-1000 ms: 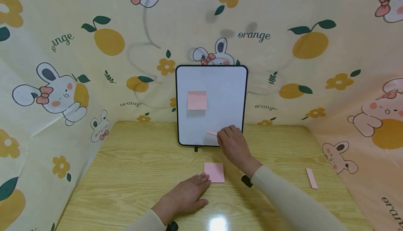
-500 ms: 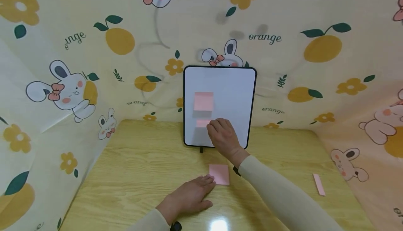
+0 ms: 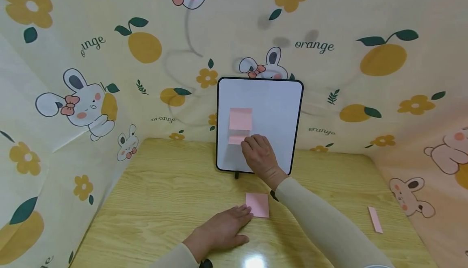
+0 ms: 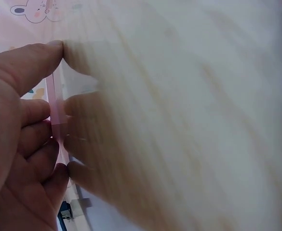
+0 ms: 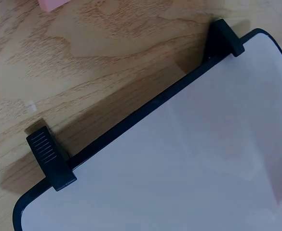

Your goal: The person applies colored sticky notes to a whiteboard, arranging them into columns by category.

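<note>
My right hand [image 3: 259, 154] is at the lower half of a small whiteboard [image 3: 276, 117] with a black frame. Its curled fingers pinch the right end of a pink sticky note [image 3: 235, 139], seen as a narrow strip against the board. Directly above, another pink sticky note [image 3: 240, 119] hangs on the white surface. My left hand [image 3: 223, 228] lies on the table, fingertips resting on the left edge of a pink sticky note pad [image 3: 257, 205]. The left wrist view shows that hand's fingers [image 4: 37, 139] side-on, mirrored in the shiny tabletop.
Black feet [image 5: 51, 156] support the board's lower edge on the wooden table [image 3: 164, 186]. A narrow pink strip [image 3: 375, 219] lies at the right. Behind and beside the table hangs a patterned cloth [image 3: 321, 12] with rabbits and oranges.
My right hand has moved up and left across the board with the sticky note, to just under the other one. The left hand keeps its place on the pad. The head view has shifted slightly.
</note>
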### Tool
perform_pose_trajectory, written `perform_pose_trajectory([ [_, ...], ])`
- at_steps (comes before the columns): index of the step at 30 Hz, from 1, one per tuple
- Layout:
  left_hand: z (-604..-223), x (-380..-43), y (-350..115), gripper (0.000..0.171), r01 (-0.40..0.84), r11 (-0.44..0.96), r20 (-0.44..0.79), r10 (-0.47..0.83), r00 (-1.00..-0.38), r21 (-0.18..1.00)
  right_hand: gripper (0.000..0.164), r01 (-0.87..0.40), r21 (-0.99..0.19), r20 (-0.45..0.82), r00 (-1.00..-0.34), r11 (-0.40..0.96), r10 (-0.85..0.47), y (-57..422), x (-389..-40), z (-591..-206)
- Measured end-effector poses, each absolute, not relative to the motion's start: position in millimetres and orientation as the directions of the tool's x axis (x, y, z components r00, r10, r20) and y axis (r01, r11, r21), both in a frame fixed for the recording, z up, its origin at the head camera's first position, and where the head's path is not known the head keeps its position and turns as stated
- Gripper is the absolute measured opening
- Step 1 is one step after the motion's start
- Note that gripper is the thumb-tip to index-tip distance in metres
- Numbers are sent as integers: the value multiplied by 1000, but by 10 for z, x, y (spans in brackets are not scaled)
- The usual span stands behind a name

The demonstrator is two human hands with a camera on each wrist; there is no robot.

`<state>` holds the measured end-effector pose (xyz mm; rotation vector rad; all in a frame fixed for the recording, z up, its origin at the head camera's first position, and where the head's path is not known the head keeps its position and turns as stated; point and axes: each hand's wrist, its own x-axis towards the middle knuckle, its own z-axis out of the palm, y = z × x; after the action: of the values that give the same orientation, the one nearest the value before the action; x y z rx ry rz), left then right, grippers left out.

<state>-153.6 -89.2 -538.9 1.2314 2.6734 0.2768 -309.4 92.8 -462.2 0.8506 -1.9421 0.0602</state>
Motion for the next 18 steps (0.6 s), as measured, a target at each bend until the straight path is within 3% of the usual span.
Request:
perform_pose_trajectory([
  [8, -5389, -1537, -899, 66, 737, 636, -70, 766, -639, 227, 21, -588, 309, 812, -247, 748, -530, 905, -3131, -4618],
  [18, -5373, -1535, -895, 65, 719, 643, -97, 759, -644, 264, 18, -582, 313, 793, -275, 751, -543, 910, -3167, -4641],
])
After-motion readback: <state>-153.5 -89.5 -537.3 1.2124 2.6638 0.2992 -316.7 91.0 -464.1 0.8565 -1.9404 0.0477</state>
